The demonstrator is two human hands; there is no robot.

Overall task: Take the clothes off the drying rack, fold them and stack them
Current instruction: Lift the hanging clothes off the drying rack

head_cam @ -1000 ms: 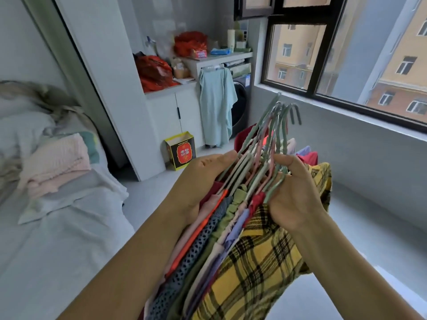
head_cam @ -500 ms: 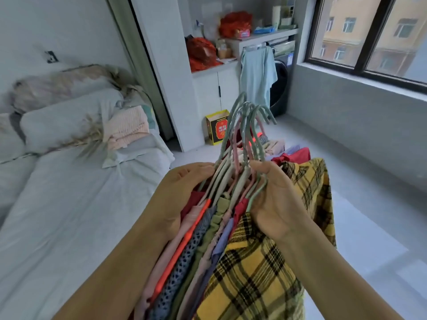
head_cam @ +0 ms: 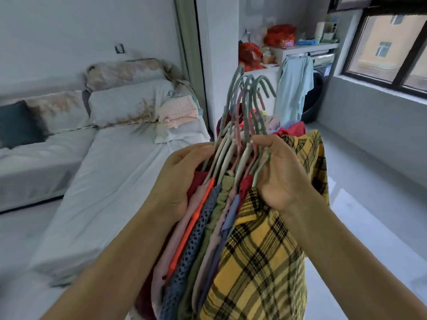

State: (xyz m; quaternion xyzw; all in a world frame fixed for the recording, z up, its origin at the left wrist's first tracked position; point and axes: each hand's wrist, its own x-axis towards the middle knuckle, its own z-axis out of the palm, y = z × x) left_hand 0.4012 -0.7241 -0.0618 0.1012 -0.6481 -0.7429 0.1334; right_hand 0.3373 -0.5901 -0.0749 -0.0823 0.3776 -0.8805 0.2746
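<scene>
Both hands clasp a thick bundle of hangers (head_cam: 240, 125) and clothes (head_cam: 219, 227), left hand (head_cam: 178, 181) and right hand (head_cam: 280, 174) seemingly curled around it, beside the bed (head_cam: 104, 172).

hangers (head_cam: 246, 107): matt coated | plaid shirt (head_cam: 258, 262): woven cloth | floor (head_cam: 369, 227): glossy, smooth

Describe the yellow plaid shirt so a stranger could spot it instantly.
Start at the bundle of hangered clothes held between the left hand and right hand. The yellow plaid shirt is its rightmost layer. Only it is checked; neighbours are plain or dotted.
</scene>
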